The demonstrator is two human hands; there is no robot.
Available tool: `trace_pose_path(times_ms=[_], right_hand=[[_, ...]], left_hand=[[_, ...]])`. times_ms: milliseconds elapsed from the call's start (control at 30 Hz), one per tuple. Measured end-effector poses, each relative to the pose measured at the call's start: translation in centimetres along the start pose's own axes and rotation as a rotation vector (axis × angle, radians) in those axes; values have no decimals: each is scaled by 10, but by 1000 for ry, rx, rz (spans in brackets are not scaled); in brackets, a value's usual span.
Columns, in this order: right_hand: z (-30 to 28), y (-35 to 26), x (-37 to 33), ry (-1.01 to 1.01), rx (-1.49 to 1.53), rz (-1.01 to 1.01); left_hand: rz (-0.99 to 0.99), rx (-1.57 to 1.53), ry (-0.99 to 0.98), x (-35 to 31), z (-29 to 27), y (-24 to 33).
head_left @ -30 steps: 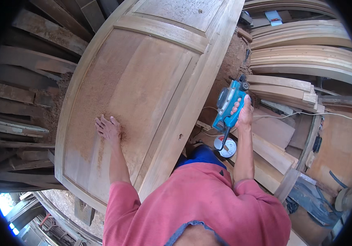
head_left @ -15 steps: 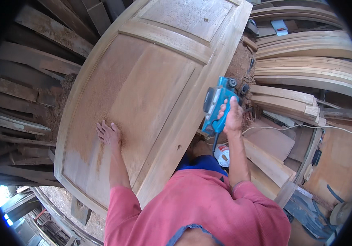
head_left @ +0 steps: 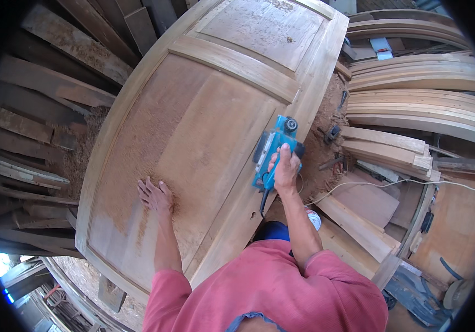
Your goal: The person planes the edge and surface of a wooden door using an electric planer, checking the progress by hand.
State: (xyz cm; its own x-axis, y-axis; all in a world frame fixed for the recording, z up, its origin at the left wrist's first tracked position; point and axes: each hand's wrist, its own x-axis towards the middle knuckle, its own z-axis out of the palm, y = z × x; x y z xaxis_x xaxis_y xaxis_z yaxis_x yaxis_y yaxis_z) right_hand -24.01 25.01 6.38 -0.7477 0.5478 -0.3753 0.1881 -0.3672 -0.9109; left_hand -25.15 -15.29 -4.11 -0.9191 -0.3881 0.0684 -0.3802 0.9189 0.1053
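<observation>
Grip of the right hand [head_left: 286, 169]: its fingers are curled tight around the handle of a blue electric planer [head_left: 270, 152]. The planer is over the right side of a big wooden door [head_left: 237, 67]; I cannot tell if it touches the wood. The right arm reaches away from the body and leans a bit left. The left hand [head_left: 157, 196] holds nothing. It rests with fingers spread on the door's big panel [head_left: 210, 133], next to brown sawdust [head_left: 177, 206]. The left arm is stretched out, almost straight. Curved boards [head_left: 420, 102] are piled on the far right.
</observation>
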Motion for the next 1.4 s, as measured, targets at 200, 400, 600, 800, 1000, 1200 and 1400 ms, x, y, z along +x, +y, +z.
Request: trace_pose_path(times_ms=[200, 400, 600, 800, 1000, 1200, 1400], right_hand=[[5, -23, 69, 129, 7, 30], [3, -47, 137, 150, 0, -19], [-4, -70, 220, 133, -27, -61], [-18, -88, 274, 137, -9, -62], [-14, -58, 206, 89, 10, 13], [-2, -9, 49, 60, 61, 19], [12, 35, -86, 141, -13, 54]], left_hand=[[-2, -39, -15, -2, -4, 3], [-26, -25, -43, -1, -3, 3], [-11, -12, -26, -3, -3, -3], [-25, -36, -64, -2, -11, 9], [-34, -31, -71, -1, -15, 6], [-6, -43, -46, 1, -12, 5], [-8, -20, -83, -1, -15, 6]])
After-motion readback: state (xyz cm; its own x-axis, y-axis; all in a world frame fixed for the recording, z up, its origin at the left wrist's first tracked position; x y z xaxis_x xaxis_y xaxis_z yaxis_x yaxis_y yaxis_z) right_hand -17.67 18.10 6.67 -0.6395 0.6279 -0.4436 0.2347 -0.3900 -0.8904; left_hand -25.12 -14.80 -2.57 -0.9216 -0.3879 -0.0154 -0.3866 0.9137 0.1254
